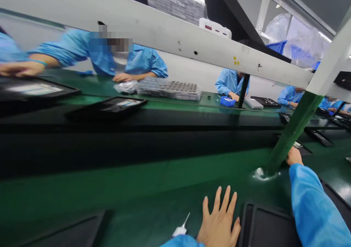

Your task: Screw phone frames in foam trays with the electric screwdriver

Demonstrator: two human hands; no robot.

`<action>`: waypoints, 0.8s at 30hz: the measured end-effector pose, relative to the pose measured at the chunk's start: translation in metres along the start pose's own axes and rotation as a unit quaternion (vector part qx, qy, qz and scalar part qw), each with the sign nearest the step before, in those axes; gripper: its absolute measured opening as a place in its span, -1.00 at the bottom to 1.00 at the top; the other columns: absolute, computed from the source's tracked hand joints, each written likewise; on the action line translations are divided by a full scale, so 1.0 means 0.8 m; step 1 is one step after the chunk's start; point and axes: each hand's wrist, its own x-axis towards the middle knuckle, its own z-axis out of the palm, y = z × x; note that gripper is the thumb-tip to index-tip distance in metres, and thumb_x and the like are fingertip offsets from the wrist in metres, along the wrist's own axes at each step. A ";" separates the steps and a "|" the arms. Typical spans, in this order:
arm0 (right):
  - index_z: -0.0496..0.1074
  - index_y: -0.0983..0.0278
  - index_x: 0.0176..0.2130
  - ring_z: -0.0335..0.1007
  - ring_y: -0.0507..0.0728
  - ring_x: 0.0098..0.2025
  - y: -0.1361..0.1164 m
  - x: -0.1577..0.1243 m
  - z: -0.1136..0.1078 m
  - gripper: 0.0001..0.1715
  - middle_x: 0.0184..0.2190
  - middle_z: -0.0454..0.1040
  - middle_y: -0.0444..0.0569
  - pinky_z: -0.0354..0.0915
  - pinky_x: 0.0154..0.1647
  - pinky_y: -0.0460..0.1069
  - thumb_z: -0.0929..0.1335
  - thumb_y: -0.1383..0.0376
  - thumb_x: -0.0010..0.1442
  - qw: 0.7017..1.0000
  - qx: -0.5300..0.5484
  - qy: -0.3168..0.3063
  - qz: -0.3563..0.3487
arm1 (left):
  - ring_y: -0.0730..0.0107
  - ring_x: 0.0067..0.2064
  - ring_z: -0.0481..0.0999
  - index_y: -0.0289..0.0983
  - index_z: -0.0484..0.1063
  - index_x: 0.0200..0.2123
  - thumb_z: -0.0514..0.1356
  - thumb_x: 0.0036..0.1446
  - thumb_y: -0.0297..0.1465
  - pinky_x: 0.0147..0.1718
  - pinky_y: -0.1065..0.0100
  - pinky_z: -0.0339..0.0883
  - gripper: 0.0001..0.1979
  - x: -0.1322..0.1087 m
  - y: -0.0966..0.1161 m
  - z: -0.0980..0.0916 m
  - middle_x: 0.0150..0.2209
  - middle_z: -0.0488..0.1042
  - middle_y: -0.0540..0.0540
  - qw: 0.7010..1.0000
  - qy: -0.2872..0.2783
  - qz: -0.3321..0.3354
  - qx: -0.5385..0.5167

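Observation:
My left hand [218, 221] lies on the green tabletop [148, 210] with its fingers spread and nothing in them. Just left of it is a small white tool with a thin needle-like tip [181, 229]. To its right sits an empty black tray [270, 227], partly under my right sleeve. My right arm stretches forward past a green-and-white post [294, 130]. At its end my right hand [295, 157] is at the near edge of a black tray [304, 150] on the dark conveyor belt. The post hides its fingers, so their grip does not show.
Another black tray [74, 232] lies at the lower left. More trays [117, 106] rest along the belt [164, 144]. Across it, people in blue smocks [148, 62] work beside clear plastic trays [175, 90]. A white beam [164, 31] crosses overhead.

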 end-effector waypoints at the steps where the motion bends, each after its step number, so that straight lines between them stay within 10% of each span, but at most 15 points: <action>1: 0.37 0.36 -0.11 0.38 0.12 -0.14 0.008 -0.021 -0.015 -0.78 -0.17 0.43 0.02 0.31 -0.12 0.04 0.31 0.41 0.20 1.000 -0.018 0.000 0.004 | -0.11 0.35 -0.22 -0.22 0.04 0.28 -0.08 0.10 -0.30 0.20 -0.34 -0.31 -0.36 0.000 0.002 -0.001 0.34 -0.15 -0.13 1.000 0.005 0.002 0.003; 7: 0.37 0.29 -0.27 0.36 0.19 -0.20 0.019 -0.218 -0.120 -0.73 -0.30 0.42 0.06 0.27 -0.18 0.03 0.20 0.52 0.08 0.997 -0.078 0.028 0.006 | -0.18 0.34 -0.16 -0.34 0.12 0.26 -0.07 0.11 -0.33 0.17 -0.37 -0.31 -0.38 0.002 0.014 -0.002 0.33 -0.03 -0.23 0.998 0.053 0.020 -0.005; 14: 0.37 0.19 -0.17 0.37 0.18 -0.39 -0.161 -0.470 -0.125 -0.69 -0.44 0.36 -0.01 0.36 -0.39 0.06 0.19 0.43 0.14 0.988 0.010 0.142 -0.060 | -0.17 0.33 -0.10 -0.36 0.21 0.21 -0.12 0.19 -0.30 0.18 -0.31 -0.18 -0.45 0.002 0.016 -0.028 0.31 0.02 -0.30 0.994 -0.021 0.035 -0.098; 18: 0.40 0.16 -0.28 0.37 0.17 -0.45 -0.240 -0.505 -0.114 -0.84 -0.46 0.36 -0.04 0.35 -0.48 0.04 0.28 0.35 0.09 0.986 0.117 0.118 -0.026 | -0.01 0.34 -0.10 -0.31 0.12 0.25 -0.14 0.21 -0.29 0.19 -0.18 -0.01 -0.44 -0.051 0.002 -0.057 0.33 -0.05 -0.23 0.986 -0.030 0.083 -0.140; 24: 0.40 0.31 -0.07 0.36 0.28 -0.02 -0.201 -0.454 -0.139 -0.65 -0.05 0.40 0.20 0.33 -0.03 0.14 0.29 0.15 0.23 0.991 0.056 0.101 0.074 | 0.17 0.35 -0.10 -0.29 0.23 0.19 -0.07 0.19 -0.17 0.27 0.04 -0.07 -0.44 -0.155 -0.029 -0.089 0.32 0.00 -0.17 0.948 0.057 0.192 -0.247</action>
